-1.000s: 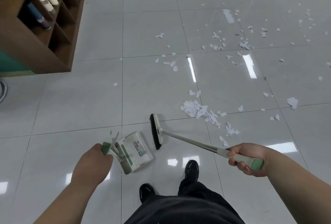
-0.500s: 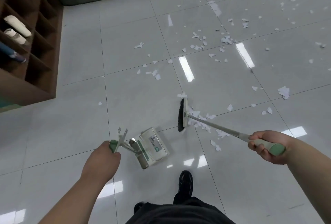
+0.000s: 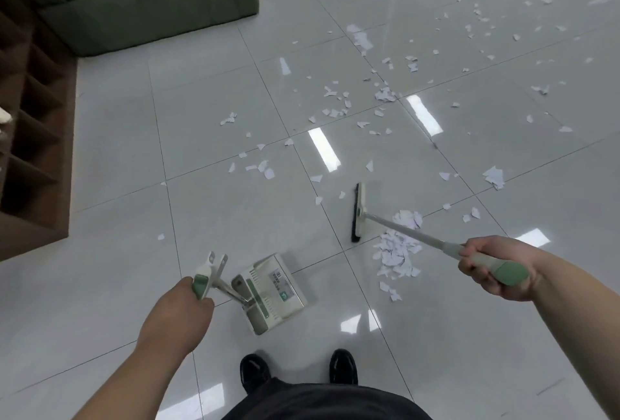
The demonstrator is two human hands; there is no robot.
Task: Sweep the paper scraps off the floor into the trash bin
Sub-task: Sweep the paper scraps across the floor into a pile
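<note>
My right hand (image 3: 493, 268) grips the green end of a broom handle; its metal shaft runs up-left to the white broom head (image 3: 358, 212) with black bristles, which faces left on the floor. A heap of white paper scraps (image 3: 397, 252) lies just right of the head, under the shaft. My left hand (image 3: 177, 312) holds the green-tipped handle of a white dustpan (image 3: 275, 288) that rests on the tiles left of the heap. More scraps (image 3: 335, 107) are scattered over the far and right floor. No trash bin is in view.
A brown wooden cubby shelf (image 3: 37, 151) stands at the left edge. A dark green upholstered bench (image 3: 151, 13) sits at the back left. My two black shoes (image 3: 342, 366) stand just below the dustpan. The grey tiles are glossy with light reflections.
The broom head has swung away from the dustpan, up and to the right past the heap, which now lies behind it. The view has tilted forward, showing more far floor.
</note>
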